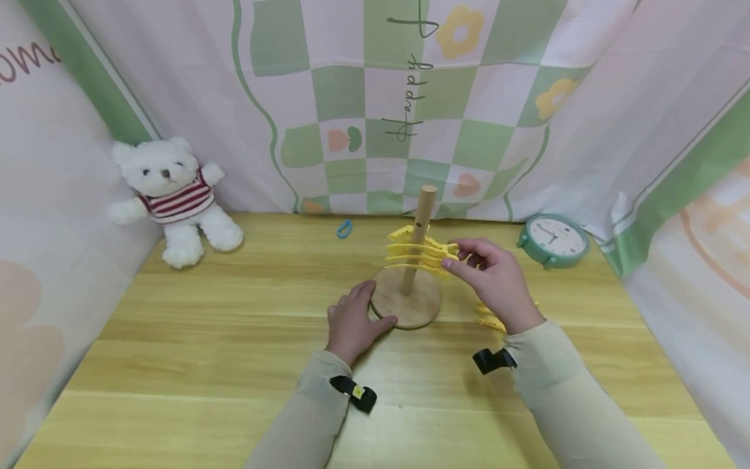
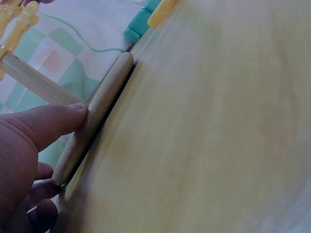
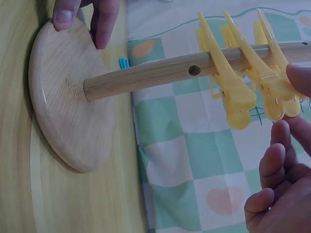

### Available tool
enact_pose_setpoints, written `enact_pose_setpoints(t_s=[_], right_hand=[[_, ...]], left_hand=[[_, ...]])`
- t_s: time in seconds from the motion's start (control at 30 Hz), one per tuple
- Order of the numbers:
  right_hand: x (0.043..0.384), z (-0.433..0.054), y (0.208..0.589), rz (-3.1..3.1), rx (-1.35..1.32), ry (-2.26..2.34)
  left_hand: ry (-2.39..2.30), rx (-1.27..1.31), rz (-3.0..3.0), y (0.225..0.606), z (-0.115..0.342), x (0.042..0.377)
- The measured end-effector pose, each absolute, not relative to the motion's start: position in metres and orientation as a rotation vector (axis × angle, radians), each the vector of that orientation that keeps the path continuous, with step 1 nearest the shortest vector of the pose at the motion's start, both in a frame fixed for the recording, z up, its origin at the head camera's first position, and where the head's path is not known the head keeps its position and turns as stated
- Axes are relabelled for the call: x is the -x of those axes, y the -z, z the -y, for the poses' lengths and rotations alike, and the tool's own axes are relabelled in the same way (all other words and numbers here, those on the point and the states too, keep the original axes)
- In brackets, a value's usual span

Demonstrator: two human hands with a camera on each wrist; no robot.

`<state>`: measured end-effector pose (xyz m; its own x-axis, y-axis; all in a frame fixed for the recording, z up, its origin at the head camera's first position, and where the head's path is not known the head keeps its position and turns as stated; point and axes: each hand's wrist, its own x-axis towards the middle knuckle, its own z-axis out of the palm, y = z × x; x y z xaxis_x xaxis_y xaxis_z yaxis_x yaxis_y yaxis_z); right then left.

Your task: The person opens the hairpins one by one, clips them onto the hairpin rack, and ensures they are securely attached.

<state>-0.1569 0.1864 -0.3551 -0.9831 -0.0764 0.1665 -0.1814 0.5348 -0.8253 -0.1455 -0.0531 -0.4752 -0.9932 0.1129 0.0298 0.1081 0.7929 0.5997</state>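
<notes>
On the post (image 1: 424,208), right of mid-worktop (image 1: 205,339): the right hand (image 1: 492,280) has thumb and forefinger drawn close on the handles of the top clip (image 3: 277,51), a narrow pinch; other fingers curled below, touching nothing visible. Cannot tell how hard the handles are squeezed.

Left hand (image 1: 354,319): holds the base (image 1: 422,309) by its rim, thumb over the upper face, fingers round the left edge.

Step in hand, as judged: clipping onto the post, the base steadied meanwhile. The top clip's arms straddle the post. If it is to stay, the next move calls for easing the pinch without dragging the clip or tipping the post.

Orientation: top clip lies crosswise to the post, long axis near level, tips toward the worktop's left edge, handles toward its right edge. Two lower clips (image 3: 218,60) sit beneath, roughly parallel. Post axis upright, rising from mid-base.

Outward: spare clips (image 1: 491,321) on the worktop, partly hidden by the right wrist; number unclear. Blue ring (image 1: 344,228) near the back edge. Clock (image 1: 553,241) by the back right corner, bear (image 1: 176,195) by the back left.
</notes>
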Motion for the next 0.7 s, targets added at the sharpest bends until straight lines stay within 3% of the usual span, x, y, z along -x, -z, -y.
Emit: enact_pose_setpoints(t_s=[0.7], right_hand=[[0.153, -0.207, 0.360, 2.655, -0.213, -1.316]], left_hand=[[-0.978, -0.176, -2.962, 0.474, 0.054, 0.146]])
